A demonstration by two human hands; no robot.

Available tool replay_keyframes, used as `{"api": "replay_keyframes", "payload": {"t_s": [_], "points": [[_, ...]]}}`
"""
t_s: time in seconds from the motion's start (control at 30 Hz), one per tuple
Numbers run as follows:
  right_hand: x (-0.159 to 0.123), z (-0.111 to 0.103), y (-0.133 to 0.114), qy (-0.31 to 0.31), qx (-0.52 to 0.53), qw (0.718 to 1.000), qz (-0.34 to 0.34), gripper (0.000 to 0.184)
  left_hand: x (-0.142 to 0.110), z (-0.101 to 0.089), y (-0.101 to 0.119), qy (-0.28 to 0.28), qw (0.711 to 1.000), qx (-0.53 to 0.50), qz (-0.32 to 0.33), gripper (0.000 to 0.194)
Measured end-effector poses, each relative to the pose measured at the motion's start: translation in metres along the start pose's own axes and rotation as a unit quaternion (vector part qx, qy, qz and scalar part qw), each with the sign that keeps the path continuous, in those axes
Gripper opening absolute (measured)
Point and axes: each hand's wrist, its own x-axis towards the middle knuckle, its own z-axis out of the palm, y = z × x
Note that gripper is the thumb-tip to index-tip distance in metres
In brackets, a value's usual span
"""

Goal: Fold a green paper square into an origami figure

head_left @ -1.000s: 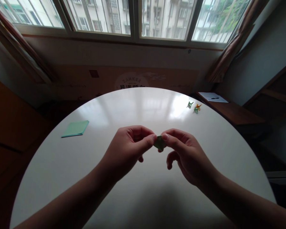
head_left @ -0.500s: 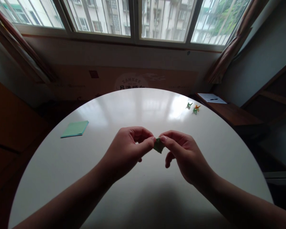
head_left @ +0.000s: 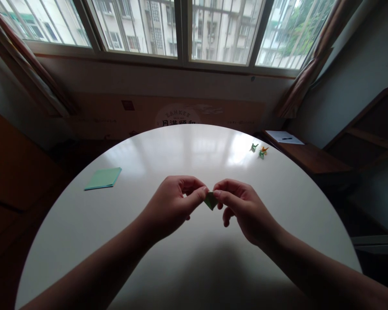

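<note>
A small folded piece of green paper [head_left: 211, 201] is held in the air over the white table [head_left: 168, 267], its lower end pointed. My left hand [head_left: 176, 202] pinches its left corner between thumb and fingers. From the other side, my right hand [head_left: 239, 204] grips the upper right corner between thumb and forefinger, the lower fingers curled loosely beneath. The fingertips cover both upper corners of the paper.
A stack of light green paper squares [head_left: 102, 178] lies at the table's left. Toward the far right edge stand small folded paper figures, green [head_left: 254, 147] and orange [head_left: 264, 150]. Beyond, a wooden surface [head_left: 297, 153] carries a white sheet [head_left: 283, 137] and a dark pen [head_left: 287, 138].
Both hands stay pinched on the green paper, which has turned slightly and now shows a clearer downward point. My right hand has shifted a little left. The whole view has tilted slightly upward.
</note>
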Motion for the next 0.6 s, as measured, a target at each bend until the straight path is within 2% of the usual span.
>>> {"api": "replay_keyframes", "payload": {"t_s": [0.17,0.37,0.6], "points": [[0.0003,0.0011,-0.0019,0.000,0.004,1.000,0.019,0.016,0.0002,-0.0012,-0.0006,0.001,1.000,-0.010,0.001,0.018],[-0.0010,0.0032,-0.0023,0.003,-0.014,1.000,0.011,0.019,-0.0010,0.0009,0.0017,0.023,0.996,0.070,0.043,0.015],[-0.0007,0.0030,0.0003,-0.008,-0.065,0.998,-0.004,0.020,-0.0004,0.0032,-0.0030,0.065,0.989,0.123,0.056,0.011]]}}
